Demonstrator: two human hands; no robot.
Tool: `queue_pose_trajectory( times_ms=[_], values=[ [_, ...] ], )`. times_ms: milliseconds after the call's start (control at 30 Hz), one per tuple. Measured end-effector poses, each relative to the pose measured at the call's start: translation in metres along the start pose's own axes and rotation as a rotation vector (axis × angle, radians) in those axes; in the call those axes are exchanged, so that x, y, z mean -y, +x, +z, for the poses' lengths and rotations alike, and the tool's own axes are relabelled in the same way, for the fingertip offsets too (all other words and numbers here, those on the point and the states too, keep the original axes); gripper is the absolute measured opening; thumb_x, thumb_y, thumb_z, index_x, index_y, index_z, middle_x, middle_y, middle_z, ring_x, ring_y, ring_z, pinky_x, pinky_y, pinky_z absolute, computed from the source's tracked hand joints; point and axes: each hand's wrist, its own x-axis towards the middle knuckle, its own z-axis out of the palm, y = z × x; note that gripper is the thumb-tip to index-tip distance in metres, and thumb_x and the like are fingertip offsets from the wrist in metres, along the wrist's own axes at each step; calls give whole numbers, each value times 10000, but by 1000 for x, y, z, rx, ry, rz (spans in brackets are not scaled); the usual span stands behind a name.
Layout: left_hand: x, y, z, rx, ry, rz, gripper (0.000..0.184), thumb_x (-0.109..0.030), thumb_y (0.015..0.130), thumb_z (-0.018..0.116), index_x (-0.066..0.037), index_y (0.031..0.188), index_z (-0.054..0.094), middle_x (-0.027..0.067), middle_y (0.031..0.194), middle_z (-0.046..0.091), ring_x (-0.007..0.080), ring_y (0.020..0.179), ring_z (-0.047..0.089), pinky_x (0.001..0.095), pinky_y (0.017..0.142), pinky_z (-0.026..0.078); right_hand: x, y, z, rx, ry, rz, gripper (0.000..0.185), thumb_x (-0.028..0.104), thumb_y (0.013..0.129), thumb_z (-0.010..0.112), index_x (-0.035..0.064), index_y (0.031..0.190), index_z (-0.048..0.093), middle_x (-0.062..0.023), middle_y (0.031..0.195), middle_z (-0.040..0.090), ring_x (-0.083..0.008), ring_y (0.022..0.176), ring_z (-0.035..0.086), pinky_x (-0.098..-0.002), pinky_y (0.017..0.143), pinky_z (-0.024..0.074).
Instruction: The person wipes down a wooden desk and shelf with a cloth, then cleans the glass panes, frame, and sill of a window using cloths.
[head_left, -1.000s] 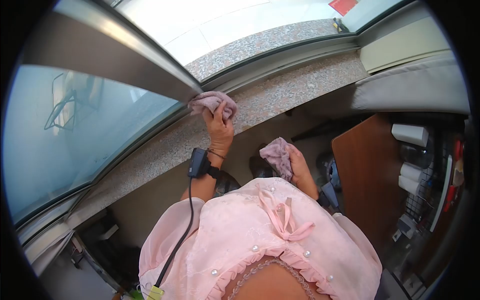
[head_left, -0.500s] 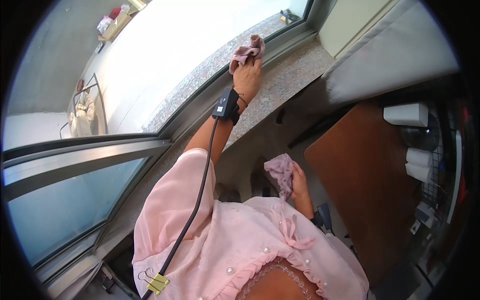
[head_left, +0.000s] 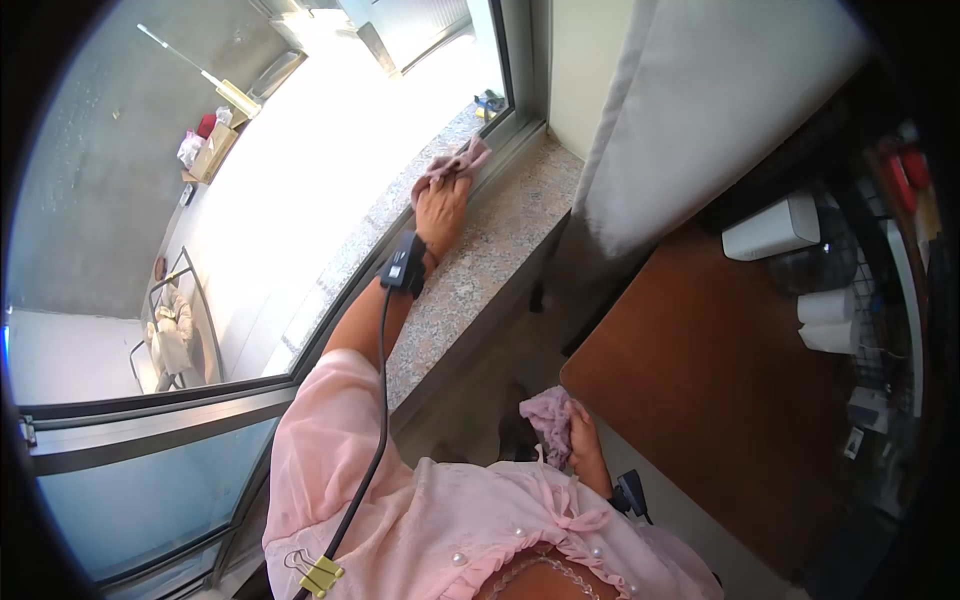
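Note:
My left hand (head_left: 441,212) is stretched out to the window and closed on a dusty-pink cloth (head_left: 466,160). This cloth is crumpled against the lower window frame (head_left: 500,160), by the glass. Low in front of my body, my right hand (head_left: 588,440) grips a purple cloth (head_left: 548,414) that hangs in loose folds, apart from any surface. Each wrist wears a black device; a cable runs from the left one (head_left: 403,262) up my arm to a yellow binder clip (head_left: 321,577) at my sleeve.
A speckled stone sill (head_left: 470,280) runs beneath the window. A grey-white curtain (head_left: 700,110) hangs at the right, above a brown table (head_left: 690,380) with a white box (head_left: 770,228) and white rolls (head_left: 828,320). Beyond the glass stand a folding chair (head_left: 175,330) and a cardboard box (head_left: 210,153).
My view has tilted upward and turned right, showing more outside and more curtain. Both hands appear lower in the picture, still gripping their cloths; the left stays at the window frame.

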Motion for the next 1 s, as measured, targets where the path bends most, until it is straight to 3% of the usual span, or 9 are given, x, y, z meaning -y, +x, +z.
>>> queue_pose_trajectory(
  times_ms=[100, 167, 200, 333, 433, 500, 633, 967, 1000],
  values=[
    [28, 63, 85, -399, -146, 229, 269, -55, 709, 440, -64, 973, 492, 140, 1013, 499, 283, 988, 431, 373, 765, 368, 8, -17, 9, -15, 159, -53, 281, 205, 827, 467, 8, 1026, 501, -71, 941, 555, -166, 867, 535, -278, 802, 411],
    [-24, 105, 33, -106, -67, 27, 199, -42, 674, 466, -72, 857, 539, 126, 969, 523, 288, 929, 468, 363, 770, 369, -10, -24, -4, -105, 85, -20, 298, 209, 831, 462, 5, 1047, 492, -76, 950, 553, -165, 877, 532, -275, 799, 410],
    [-29, 100, 37, -96, -158, 69, 192, -37, 661, 473, -72, 837, 541, 121, 940, 534, 288, 892, 486, 358, 769, 373, -12, -32, -6, -3, 22, -150, 293, 204, 833, 459, 6, 1047, 491, -74, 950, 554, -162, 875, 531, -271, 793, 411],
    [-46, 30, -16, -31, -273, 98, 234, -118, 677, 508, -100, 910, 508, 141, 877, 546, 318, 753, 535, 394, 613, 449, -23, -23, -7, -126, 182, -35, 268, 193, 832, 468, 5, 1020, 503, -60, 939, 557, -146, 848, 537, -265, 778, 416],
    [-43, -49, -7, 263, -118, 170, 382, -253, 729, 506, -93, 1074, 471, 189, 1125, 428, 355, 1008, 419, 444, 845, 341, -30, -19, 4, -111, 179, -31, 260, 198, 831, 473, 8, 1007, 504, -59, 938, 559, -142, 855, 537, -259, 775, 419],
    [-43, -69, 23, 41, -256, 154, 459, -313, 752, 486, -79, 1143, 430, 200, 1222, 339, 376, 1100, 315, 456, 926, 241, -33, -16, 11, -85, 98, 11, 251, 207, 828, 480, 14, 987, 506, -60, 923, 564, -144, 842, 545, -259, 765, 428],
    [-40, -103, 21, 52, -304, 117, 396, -258, 775, 453, -64, 1120, 440, 187, 1223, 345, 385, 1081, 320, 435, 935, 242, -26, -8, 24, 41, 136, -15, 241, 213, 825, 484, 17, 965, 507, -71, 896, 572, -156, 807, 560, -270, 749, 444],
    [1, -454, -146, 337, -131, -519, 425, -198, 760, 463, -35, 1147, 397, 236, 1239, 291, 416, 1134, 259, 442, 973, 194, -65, -18, 64, 203, -139, 131, 273, 193, 825, 493, 0, 1018, 498, -68, 924, 562, -141, 846, 535, -249, 766, 421],
    [-4, -500, -187, 361, -10, -709, 395, -184, 757, 463, -36, 1119, 412, 238, 1220, 311, 411, 1104, 294, 440, 952, 226, -72, -29, 81, 299, -124, 198, 263, 191, 826, 490, 0, 1007, 501, -72, 922, 564, -142, 840, 540, -252, 760, 428]
  ],
)
